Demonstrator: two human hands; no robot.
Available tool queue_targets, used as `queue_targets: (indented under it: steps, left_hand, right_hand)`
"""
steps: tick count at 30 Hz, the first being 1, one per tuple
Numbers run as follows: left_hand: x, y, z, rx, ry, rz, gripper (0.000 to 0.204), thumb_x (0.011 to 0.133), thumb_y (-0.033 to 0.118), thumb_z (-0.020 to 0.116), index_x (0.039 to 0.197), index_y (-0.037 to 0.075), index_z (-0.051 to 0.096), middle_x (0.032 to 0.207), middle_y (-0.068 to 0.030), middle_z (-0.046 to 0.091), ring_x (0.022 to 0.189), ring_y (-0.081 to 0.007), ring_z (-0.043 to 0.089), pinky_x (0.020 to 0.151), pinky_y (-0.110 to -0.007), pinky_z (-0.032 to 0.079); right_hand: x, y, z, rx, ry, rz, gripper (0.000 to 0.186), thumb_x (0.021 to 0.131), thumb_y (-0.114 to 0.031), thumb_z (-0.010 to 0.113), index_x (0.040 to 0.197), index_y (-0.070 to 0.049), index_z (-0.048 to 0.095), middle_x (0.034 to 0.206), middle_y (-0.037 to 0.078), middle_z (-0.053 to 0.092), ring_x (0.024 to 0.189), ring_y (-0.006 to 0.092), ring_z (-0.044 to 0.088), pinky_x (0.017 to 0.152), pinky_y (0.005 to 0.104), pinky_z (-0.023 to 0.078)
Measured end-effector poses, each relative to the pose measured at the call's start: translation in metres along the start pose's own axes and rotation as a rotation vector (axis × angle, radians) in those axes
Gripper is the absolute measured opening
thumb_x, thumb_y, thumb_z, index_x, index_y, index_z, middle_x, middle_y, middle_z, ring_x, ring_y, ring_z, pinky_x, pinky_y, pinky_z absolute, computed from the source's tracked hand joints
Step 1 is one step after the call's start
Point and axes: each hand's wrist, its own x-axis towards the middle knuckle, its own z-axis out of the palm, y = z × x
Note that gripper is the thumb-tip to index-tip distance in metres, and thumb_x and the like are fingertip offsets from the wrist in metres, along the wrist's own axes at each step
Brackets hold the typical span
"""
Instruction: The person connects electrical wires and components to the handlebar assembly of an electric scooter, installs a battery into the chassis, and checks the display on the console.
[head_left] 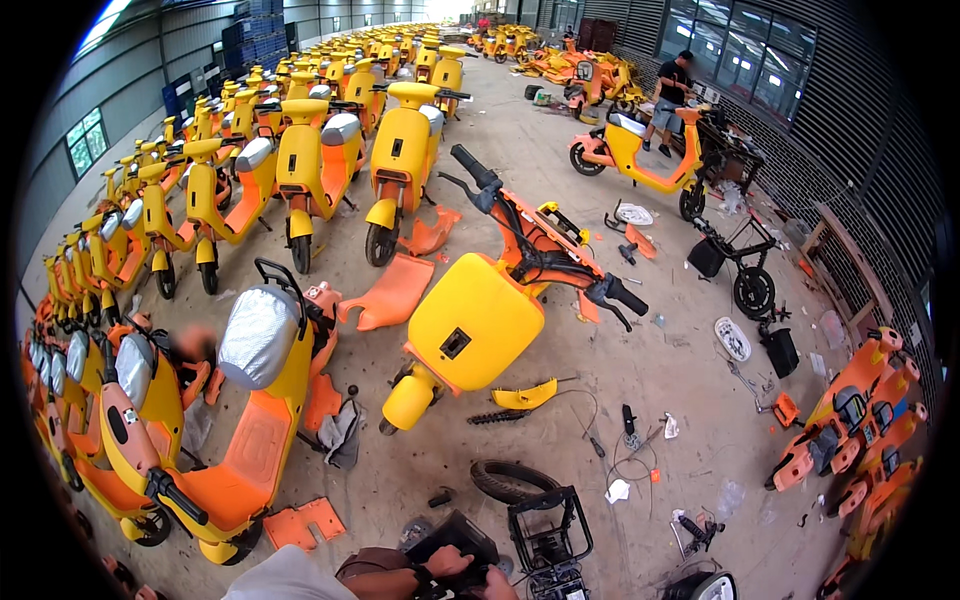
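Note:
At the lower edge, my left hand (449, 562) lies against an open-topped black box (462, 534), its fingers bent at the box's inner side. My right hand (497, 584) is close beside it, partly cut off by the picture's edge, so its fingers barely show. Just right of the box stands a black metal scooter frame (549, 530), with a black tyre (508, 481) at its far end. Left of the box lies an orange plastic panel (305, 523).
A yellow scooter (476, 320) with bared handlebars stands ahead; an orange-and-yellow scooter (262, 400) is left. Rows of scooters (305, 155) fill the far left. A person (671, 95) stands near another scooter (645, 150). Cables (630, 460) and loose parts litter the floor right.

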Motion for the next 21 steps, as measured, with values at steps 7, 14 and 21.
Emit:
queue_targets:
  steps: [7,14,21]
  left_hand:
    - [0.008,-0.005,-0.011,0.0,-0.016,-0.109,0.055,0.08,0.051,0.056,0.075,-0.002,0.068,0.078,-0.021,0.067,0.079,-0.0357,0.065,0.076,-0.042,0.05]
    - [0.095,-0.066,0.025,0.003,0.122,-0.232,0.055,0.077,0.051,0.06,0.081,-0.003,0.069,0.085,-0.0234,0.066,0.085,-0.0372,0.064,0.078,-0.041,0.05]
    - [0.186,-0.138,0.071,-0.309,0.098,-0.419,0.04,0.081,0.037,0.065,0.079,-0.003,0.067,0.073,-0.0142,0.067,0.07,-0.0216,0.065,0.064,-0.034,0.049]
  right_hand:
    - [0.106,0.049,0.009,0.37,0.083,0.287,0.04,0.094,-0.038,0.043,0.115,-0.004,0.051,0.108,0.014,0.059,0.093,0.0288,0.061,0.083,0.0492,0.05]
    - [0.162,0.031,0.042,0.06,0.44,0.387,0.058,0.088,-0.049,0.042,0.118,-0.001,0.055,0.119,0.014,0.053,0.097,0.0237,0.059,0.075,0.0353,0.051]
    - [0.283,0.1,0.029,-0.237,0.356,0.349,0.067,0.089,-0.052,0.035,0.114,0.006,0.057,0.121,0.028,0.053,0.118,0.0386,0.048,0.098,0.0435,0.038]
